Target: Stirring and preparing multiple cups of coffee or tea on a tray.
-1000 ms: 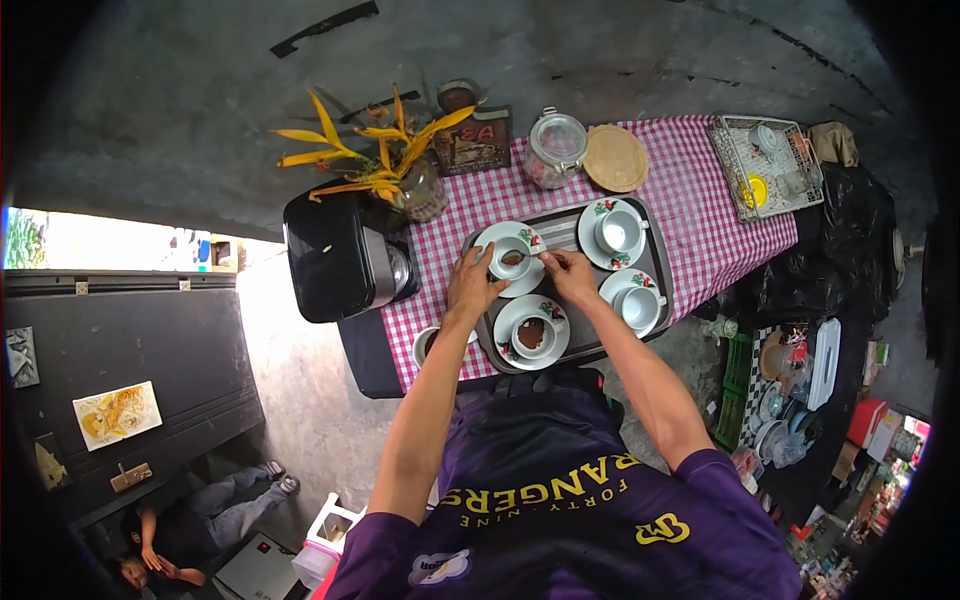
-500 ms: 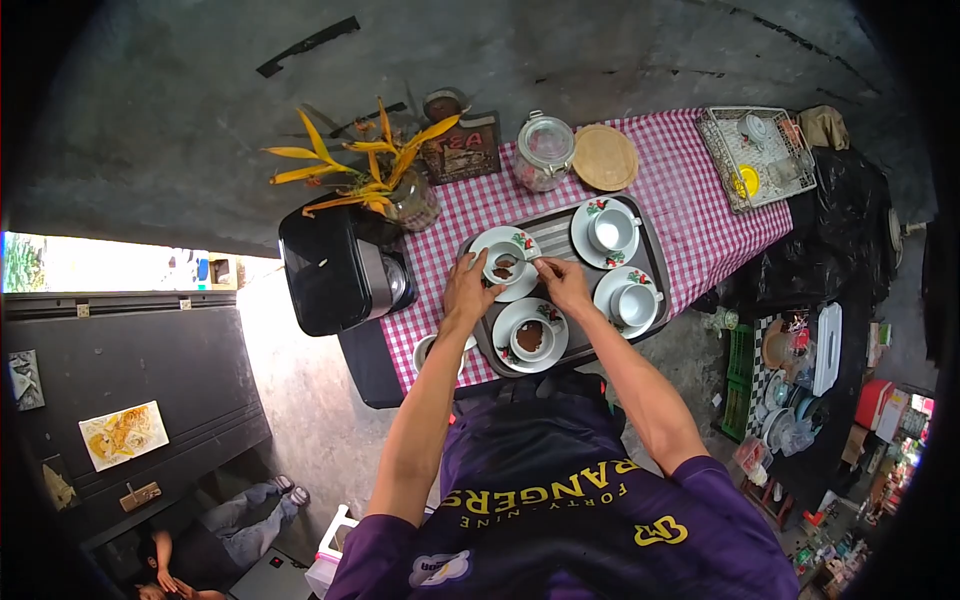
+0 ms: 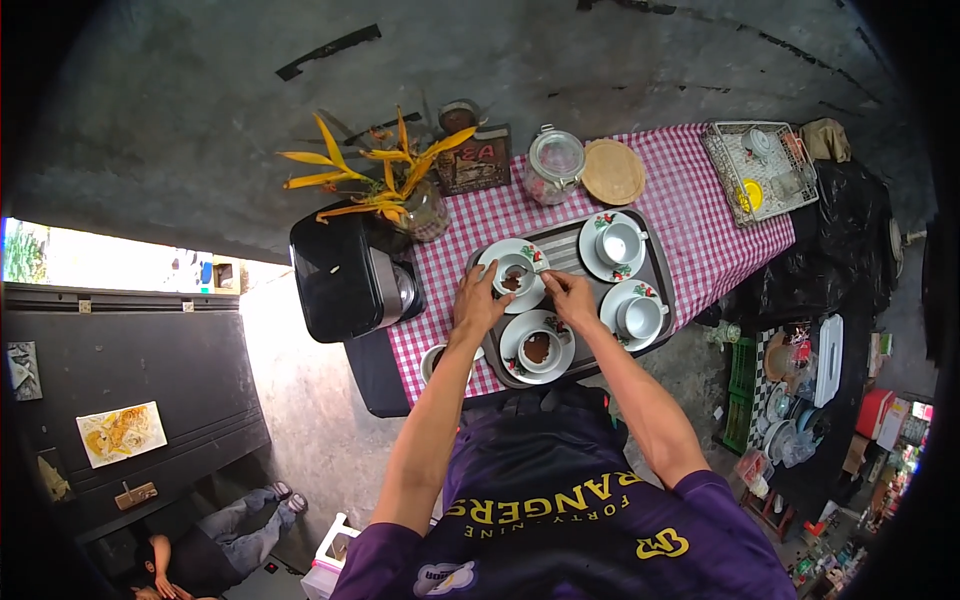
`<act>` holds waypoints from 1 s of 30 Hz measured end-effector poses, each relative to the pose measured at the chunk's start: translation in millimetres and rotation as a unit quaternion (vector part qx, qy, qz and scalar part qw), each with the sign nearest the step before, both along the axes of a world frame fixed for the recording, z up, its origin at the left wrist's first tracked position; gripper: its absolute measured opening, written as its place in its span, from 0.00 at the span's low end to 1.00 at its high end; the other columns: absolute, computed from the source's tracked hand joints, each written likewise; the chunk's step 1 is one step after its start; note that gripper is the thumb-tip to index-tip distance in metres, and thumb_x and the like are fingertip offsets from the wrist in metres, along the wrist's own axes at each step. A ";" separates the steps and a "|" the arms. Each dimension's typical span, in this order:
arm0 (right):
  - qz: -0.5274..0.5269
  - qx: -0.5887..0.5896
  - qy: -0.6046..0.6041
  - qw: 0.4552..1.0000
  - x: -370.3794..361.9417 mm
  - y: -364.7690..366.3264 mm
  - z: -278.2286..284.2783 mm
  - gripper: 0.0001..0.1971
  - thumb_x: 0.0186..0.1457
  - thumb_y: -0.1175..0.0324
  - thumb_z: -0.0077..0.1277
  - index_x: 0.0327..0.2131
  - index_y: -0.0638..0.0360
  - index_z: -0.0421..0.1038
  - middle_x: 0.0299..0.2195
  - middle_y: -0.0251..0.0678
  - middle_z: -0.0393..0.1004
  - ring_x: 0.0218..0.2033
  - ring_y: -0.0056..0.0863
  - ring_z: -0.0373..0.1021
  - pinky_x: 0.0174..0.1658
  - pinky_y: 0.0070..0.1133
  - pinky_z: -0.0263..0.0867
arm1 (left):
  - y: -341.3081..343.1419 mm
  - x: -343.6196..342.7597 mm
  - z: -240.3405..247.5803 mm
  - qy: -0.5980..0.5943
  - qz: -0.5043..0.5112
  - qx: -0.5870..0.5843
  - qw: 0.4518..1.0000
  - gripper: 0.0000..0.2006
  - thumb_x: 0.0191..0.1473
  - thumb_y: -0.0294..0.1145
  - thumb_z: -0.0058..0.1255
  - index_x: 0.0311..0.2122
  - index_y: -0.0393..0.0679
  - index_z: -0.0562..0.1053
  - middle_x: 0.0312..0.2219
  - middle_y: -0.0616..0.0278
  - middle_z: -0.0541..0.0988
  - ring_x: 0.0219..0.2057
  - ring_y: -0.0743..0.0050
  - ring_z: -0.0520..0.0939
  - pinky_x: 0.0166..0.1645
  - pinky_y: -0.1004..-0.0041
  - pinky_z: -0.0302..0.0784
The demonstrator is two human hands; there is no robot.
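A white cup with brown powder clinging inside sits on a saucer with a red and green print, at the tray's far left. My left hand curves round the cup's left side, thumb and fingers against it. At the cup's right, by its handle, my right hand has its fingertips pinched together. Closer to me stands a second cup, brown powder in its bottom. Two more white cups, a far one and a near one, stand on saucers on the right. All are on a dark tray.
Beyond the tray are a glass clip jar, a round wooden board and a vase of yellow flowers. A black appliance stands left, another cup near the front edge. A wire basket lies far right.
The whole view has shifted slightly, so the table appears a little lower and further right. Both hands stay at the same cup, with only small finger movements.
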State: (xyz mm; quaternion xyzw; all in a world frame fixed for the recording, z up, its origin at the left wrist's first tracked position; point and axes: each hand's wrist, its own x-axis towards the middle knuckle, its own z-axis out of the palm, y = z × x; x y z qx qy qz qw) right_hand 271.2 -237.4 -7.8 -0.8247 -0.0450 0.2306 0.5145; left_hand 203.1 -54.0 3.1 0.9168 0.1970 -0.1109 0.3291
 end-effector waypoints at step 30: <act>-0.083 0.073 -0.002 0.994 -33.8 1.9 23.3 0.18 0.59 0.56 0.50 0.42 0.62 0.76 0.23 0.33 0.75 0.24 0.18 0.68 0.30 0.19 0.64 | 6.4 -74.8 -4.2 -0.117 0.001 -0.007 0.993 0.34 0.47 0.44 0.59 0.58 0.43 0.63 0.55 0.47 0.64 0.56 0.46 0.64 0.59 0.58 0.64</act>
